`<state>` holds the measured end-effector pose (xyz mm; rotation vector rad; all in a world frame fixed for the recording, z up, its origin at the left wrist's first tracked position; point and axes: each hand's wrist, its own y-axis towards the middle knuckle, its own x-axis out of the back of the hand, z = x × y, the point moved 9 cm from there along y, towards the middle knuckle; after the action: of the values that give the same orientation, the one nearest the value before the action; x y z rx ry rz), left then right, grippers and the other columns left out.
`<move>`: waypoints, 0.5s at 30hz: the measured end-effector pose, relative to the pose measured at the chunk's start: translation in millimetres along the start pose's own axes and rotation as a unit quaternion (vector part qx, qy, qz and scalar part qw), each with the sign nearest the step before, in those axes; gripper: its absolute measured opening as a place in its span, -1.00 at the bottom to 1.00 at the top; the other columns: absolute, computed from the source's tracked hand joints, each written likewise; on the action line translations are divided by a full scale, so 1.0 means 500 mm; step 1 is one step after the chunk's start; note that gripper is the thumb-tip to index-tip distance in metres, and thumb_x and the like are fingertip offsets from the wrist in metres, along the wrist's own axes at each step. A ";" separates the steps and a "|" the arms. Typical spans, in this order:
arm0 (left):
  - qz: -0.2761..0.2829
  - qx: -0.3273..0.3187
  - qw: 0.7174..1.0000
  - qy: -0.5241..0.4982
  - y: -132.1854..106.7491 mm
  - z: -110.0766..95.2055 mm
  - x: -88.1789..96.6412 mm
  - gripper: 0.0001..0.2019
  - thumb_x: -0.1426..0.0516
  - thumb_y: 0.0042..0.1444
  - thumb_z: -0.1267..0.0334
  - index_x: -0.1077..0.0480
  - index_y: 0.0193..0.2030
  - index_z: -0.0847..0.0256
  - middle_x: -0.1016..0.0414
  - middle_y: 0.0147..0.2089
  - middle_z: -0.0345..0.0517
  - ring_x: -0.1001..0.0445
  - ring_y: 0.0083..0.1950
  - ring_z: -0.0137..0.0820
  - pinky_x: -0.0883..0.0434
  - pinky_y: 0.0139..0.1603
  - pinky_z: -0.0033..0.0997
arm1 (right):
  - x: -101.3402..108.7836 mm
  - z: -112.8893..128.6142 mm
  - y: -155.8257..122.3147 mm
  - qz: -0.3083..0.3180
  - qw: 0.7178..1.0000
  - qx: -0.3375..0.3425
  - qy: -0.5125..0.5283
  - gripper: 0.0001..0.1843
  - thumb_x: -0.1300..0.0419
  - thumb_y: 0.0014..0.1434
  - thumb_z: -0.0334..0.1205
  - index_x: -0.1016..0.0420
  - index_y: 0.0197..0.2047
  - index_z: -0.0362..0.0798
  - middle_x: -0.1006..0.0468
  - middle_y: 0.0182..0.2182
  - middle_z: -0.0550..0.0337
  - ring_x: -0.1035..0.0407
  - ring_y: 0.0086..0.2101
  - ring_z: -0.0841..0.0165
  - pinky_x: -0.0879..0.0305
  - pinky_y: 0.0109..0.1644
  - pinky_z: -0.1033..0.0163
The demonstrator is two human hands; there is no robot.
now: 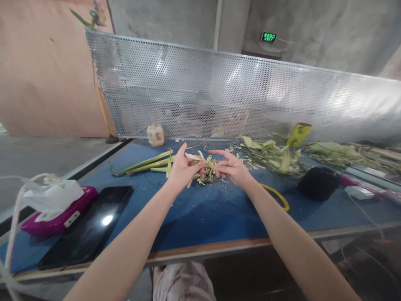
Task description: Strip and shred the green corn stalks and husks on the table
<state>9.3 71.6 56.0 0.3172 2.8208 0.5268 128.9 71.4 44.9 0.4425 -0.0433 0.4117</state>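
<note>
My left hand (183, 168) and my right hand (233, 167) meet over the middle of the blue table. Between them is a pale yellow-green plant piece (211, 165), pinched by thumb and fingers from both sides. My left index finger points upward, while my right index finger stretches out above the piece. Under the hands lies a small heap of shredded plant bits (205, 179). Long green stalks (147, 164) rest to the left of my left hand. Fingers partly hide the piece, so its exact kind is unclear.
Leafy plant scraps (275, 154) and a yellow-green can (299, 133) stand right; a yellow ring (278, 194) and black round object (318, 183) are nearer. A black tablet (90, 221) and purple power strip (62, 217) lie left. A perforated metal panel (188, 83) borders the back.
</note>
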 end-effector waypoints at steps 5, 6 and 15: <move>-0.003 -0.012 1.000 -0.010 -0.001 -0.005 0.004 -0.02 -0.21 -0.17 0.46 0.41 0.26 0.32 -0.44 -0.55 -0.28 -0.36 -0.64 -0.53 -0.39 -0.51 -0.46 | -0.002 0.006 0.000 0.005 1.000 -0.001 0.011 -0.54 -0.12 -0.02 -0.35 -0.21 0.00 -0.03 -0.39 -0.66 0.35 -0.13 -0.64 0.53 -0.01 -0.55 0.39; -0.005 -0.018 1.000 -0.015 -0.001 -0.008 0.004 -0.02 -0.21 -0.17 0.47 0.40 0.26 0.31 -0.44 -0.55 -0.29 -0.36 -0.64 -0.53 -0.39 -0.51 -0.46 | -0.002 0.005 0.000 0.005 1.000 -0.003 0.014 -0.55 -0.12 -0.02 -0.35 -0.22 -0.01 -0.04 -0.39 -0.66 0.34 -0.13 -0.64 0.53 0.00 -0.55 0.39; 0.050 0.025 0.997 0.056 -0.002 0.003 -0.010 -0.17 -0.07 0.05 0.32 0.50 0.26 0.13 -0.48 -0.15 0.09 -0.48 -0.47 -0.40 -0.24 -0.74 -0.62 | -0.016 -0.025 -0.003 0.040 0.996 -0.062 0.057 -0.56 -0.10 -0.06 -0.34 -0.25 -0.05 -0.10 -0.39 -0.66 0.30 -0.24 -0.59 0.47 -0.03 -0.54 0.37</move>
<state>14.2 69.7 55.3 0.4540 2.9433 0.5100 121.5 72.3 31.9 0.2948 0.0249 0.5100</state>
